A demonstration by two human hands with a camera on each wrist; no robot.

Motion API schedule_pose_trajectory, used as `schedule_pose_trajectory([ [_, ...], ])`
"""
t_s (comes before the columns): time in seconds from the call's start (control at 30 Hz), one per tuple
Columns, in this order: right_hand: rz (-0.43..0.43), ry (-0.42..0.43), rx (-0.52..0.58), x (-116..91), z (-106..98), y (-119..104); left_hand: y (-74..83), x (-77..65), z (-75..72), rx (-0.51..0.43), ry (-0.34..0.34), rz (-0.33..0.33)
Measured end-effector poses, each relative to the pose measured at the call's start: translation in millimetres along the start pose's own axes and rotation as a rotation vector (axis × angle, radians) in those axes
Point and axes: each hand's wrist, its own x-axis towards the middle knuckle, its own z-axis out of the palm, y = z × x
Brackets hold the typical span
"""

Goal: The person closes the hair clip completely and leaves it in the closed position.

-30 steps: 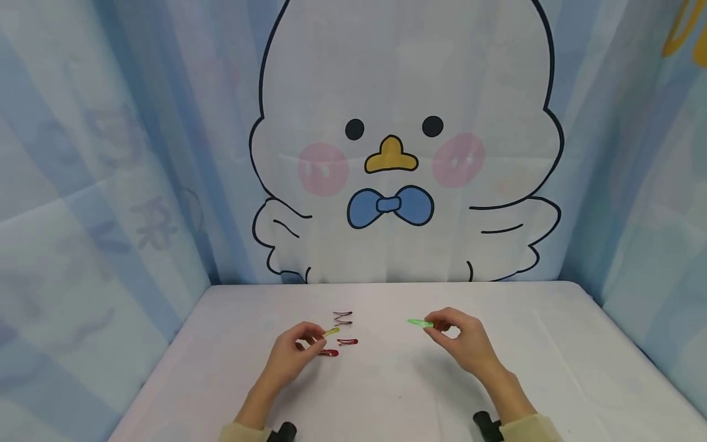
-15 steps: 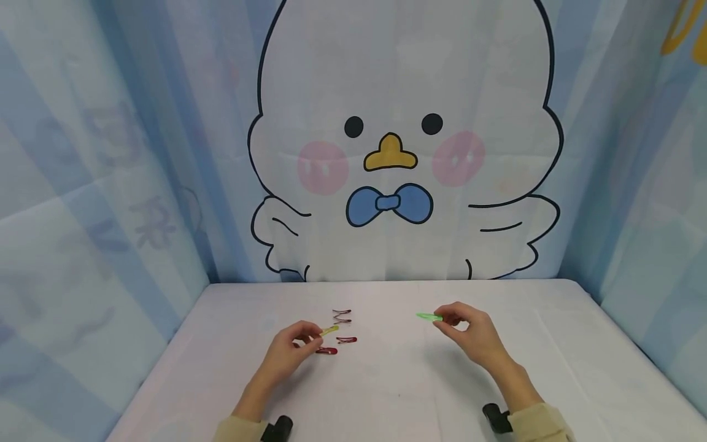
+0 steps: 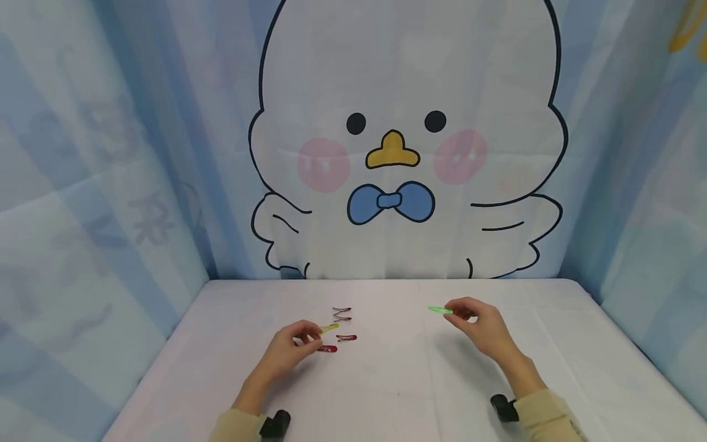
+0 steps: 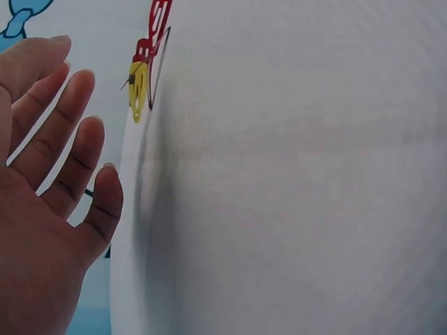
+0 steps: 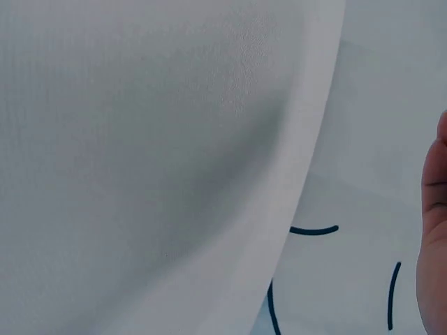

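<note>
Between its thumb and fingertips, my right hand (image 3: pixel 482 326) pinches a bright green hair clip (image 3: pixel 440 310) above the white table. Only the edge of that hand (image 5: pixel 434 230) shows in the right wrist view; the green clip is out of sight there. On the left, my left hand (image 3: pixel 289 348) hovers with loosely bent fingers, nearest to a yellow snap hair clip (image 3: pixel 330 328). The left wrist view shows a gap between these fingers and the yellow clip (image 4: pixel 137 94). A red snap clip (image 3: pixel 328 348) lies by the left fingertips, partly hidden.
Another red clip (image 3: pixel 347 337) and thin dark clips (image 3: pixel 342 318) lie just beyond the left hand. The white table (image 3: pixel 397 380) runs back to a curtain (image 3: pixel 386 245) with a cartoon bird; more curtain hangs at both sides.
My right hand has moved to the right and farther back with the green hair clip. The left hand has stayed almost in place beside the yellow clip.
</note>
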Motion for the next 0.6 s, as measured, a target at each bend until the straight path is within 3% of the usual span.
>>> schedule_pose_trajectory([
  [0.6,0.142,-0.065,0.005,5,-3,17,-1.4,7.3,-9.9,0.097,-0.127,-0.061],
])
